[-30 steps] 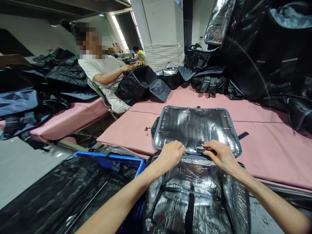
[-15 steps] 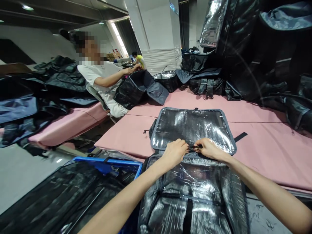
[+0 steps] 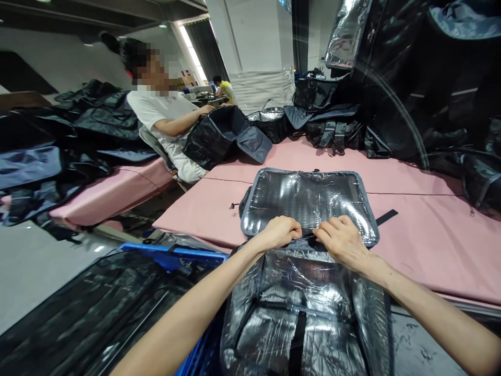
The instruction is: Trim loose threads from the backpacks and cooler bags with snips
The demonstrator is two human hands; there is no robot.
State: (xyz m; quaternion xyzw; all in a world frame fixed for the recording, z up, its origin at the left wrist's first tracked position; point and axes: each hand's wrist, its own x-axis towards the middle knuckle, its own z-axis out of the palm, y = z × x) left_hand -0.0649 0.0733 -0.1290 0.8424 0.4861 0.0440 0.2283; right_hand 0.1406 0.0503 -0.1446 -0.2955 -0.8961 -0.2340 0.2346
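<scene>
An insulated bag lies in front of me with its silver-lined inside facing up. Its lid, edged in grey, is folded back flat on the pink table. My left hand is closed at the hinge between lid and body; what its fingers hold is hidden. Just to the right, my right hand pinches a thin black strip at the same seam, its fingers bent and pointing left. A black strap runs down the inside of the bag.
On the left stands a blue crate with dark bags in and over it. Across the pink table, a seated person handles another open bag. More black bags are piled at the back and right.
My hands have drawn slightly apart at the hinge, and the right hand has turned so its back and knuckles show more. The seated person's hands have lowered behind their bag.
</scene>
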